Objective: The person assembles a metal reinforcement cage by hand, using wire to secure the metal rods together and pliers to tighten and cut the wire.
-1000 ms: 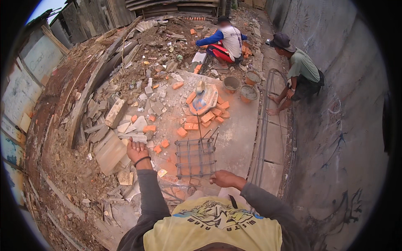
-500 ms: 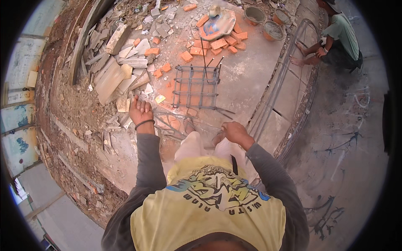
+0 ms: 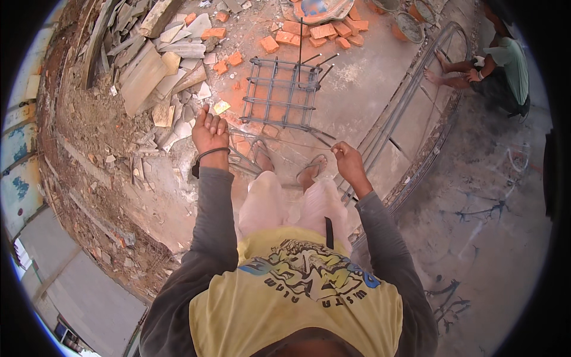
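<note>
Here, left fingers (image 3: 215, 125) and right fingers (image 3: 341, 151) pinch wire (image 3: 279, 140) clear of the rebar cage's (image 3: 289, 104) near edge.

"How's the light?"
"Soft, even daylight; shadows around the rebar cage (image 3: 281, 103) are faint."
"Focus?"
"Hands (image 3: 351, 165) just below the cage look slightly soft."
"Edges?"
"Well right of the cage, the grey wall (image 3: 476, 244) curves into black vignetting."

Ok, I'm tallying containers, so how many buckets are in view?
3, all near the top edge, right of centre: the left bucket, cut off by the edge; the right bucket; and the front bucket, just below them. Others may be hidden.
</note>
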The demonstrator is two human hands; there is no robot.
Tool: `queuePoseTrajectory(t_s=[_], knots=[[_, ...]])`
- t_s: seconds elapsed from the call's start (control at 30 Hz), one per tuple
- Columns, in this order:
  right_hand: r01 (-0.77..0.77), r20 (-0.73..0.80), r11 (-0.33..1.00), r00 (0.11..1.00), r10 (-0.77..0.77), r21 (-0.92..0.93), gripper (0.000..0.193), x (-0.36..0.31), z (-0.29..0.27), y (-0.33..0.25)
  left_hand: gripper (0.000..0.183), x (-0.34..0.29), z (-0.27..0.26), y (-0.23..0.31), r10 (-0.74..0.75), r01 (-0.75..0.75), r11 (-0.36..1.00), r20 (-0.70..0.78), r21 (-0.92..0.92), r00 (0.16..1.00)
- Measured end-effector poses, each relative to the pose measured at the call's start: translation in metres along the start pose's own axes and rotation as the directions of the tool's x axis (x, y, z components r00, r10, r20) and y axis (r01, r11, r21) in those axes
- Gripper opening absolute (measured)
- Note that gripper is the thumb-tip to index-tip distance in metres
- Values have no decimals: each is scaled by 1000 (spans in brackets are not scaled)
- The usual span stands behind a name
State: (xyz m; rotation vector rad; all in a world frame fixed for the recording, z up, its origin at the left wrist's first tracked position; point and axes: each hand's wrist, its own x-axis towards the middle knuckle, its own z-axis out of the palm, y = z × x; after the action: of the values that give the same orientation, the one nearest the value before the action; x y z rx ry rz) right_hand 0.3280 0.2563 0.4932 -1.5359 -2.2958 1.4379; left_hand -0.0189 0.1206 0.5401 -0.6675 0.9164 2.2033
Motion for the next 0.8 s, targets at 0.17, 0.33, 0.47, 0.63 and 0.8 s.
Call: queuePoseTrajectory(t_s=[0.17, 0.33, 0.47, 0.63, 0.8], knots=[[-101, 876, 932, 389, -286, 349, 20, -69, 67, -98, 14, 89, -4, 25, 1, -2, 997, 15, 72, 1000], [-472, 396, -107, 825, -403, 875, 29, -17, 60, -133, 13, 159, -65, 42, 48, -48, 999, -175, 6, 983], [-241, 66, 781, 966, 249, 577, 29, 96, 92, -43, 16, 180, -77, 25, 127, -126, 992, -27, 29, 992], [177, 827, 983, 559, -68, -39, 28, 114, 181, 40, 21, 260, -78, -36, 69, -113, 989, 382, 94, 921], [-323, 486, 367, 656, -577, 872, 40, 151, 141, -46, 16, 365, -123, -16, 223, -244, 957, 135, 159, 965]])
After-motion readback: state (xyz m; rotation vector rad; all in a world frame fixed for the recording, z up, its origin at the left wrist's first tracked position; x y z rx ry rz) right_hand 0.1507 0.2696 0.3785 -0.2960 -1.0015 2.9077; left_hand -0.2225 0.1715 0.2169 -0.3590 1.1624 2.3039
